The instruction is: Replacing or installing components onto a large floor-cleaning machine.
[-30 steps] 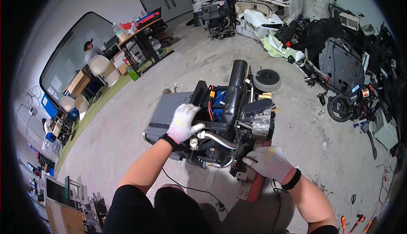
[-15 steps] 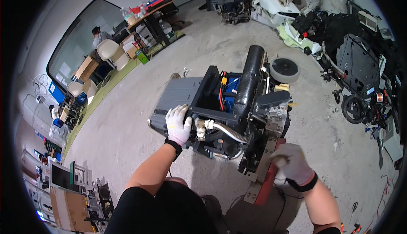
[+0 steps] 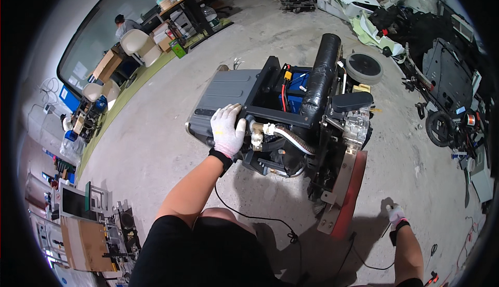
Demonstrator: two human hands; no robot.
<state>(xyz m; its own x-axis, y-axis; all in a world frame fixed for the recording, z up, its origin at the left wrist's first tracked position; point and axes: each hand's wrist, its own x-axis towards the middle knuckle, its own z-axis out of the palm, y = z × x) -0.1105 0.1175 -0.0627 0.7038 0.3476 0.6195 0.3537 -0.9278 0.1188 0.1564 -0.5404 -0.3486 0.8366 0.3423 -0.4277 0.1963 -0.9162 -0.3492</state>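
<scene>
Head: right hand point(image 3: 396, 215) left machine point(image 3: 291, 126), lowered floorward.

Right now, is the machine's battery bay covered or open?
Open. The blue battery and its red cables are exposed inside the black frame, with no cover over them. The left hand rests on the frame's near edge.

Bright even indoor light, soft floor shadows, sharp centre, fisheye-bent dark rim
</scene>
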